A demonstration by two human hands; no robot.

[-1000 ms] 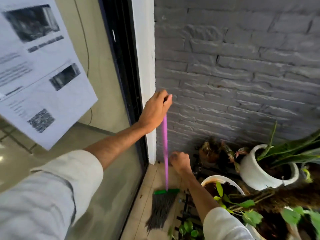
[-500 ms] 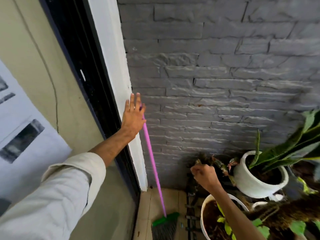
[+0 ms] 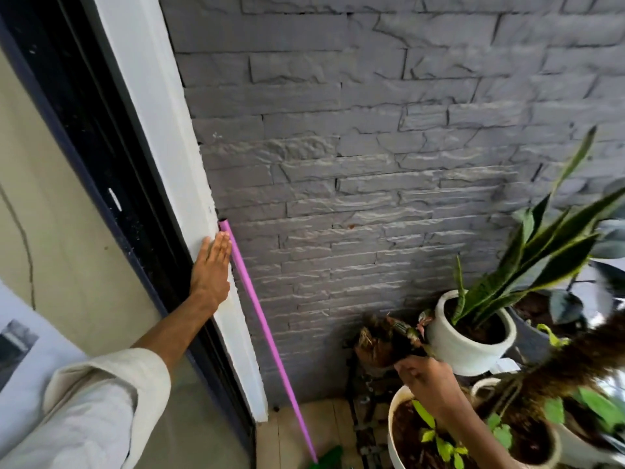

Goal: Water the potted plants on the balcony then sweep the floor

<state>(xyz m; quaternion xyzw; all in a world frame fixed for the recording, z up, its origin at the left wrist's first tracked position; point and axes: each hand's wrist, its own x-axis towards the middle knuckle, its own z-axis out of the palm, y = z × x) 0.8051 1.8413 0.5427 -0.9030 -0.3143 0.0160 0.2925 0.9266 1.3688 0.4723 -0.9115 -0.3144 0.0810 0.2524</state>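
A pale sleeve [image 3: 91,411] reaches in from the lower left. The left hand [image 3: 212,265] lies flat with its fingers straight and together against the white door frame [image 3: 162,137], its fingertips just beside the top of the pink broom handle [image 3: 260,316]. The broom leans in the corner against the grey brick wall [image 3: 372,130], with its green head [image 3: 329,460] down on the floor. Further right, the right hand [image 3: 427,380] hangs with curled fingers over a white pot [image 3: 394,434] of soil; whether it holds anything I cannot tell. Behind it, a second white pot [image 3: 463,350] holds a snake plant [image 3: 541,245].
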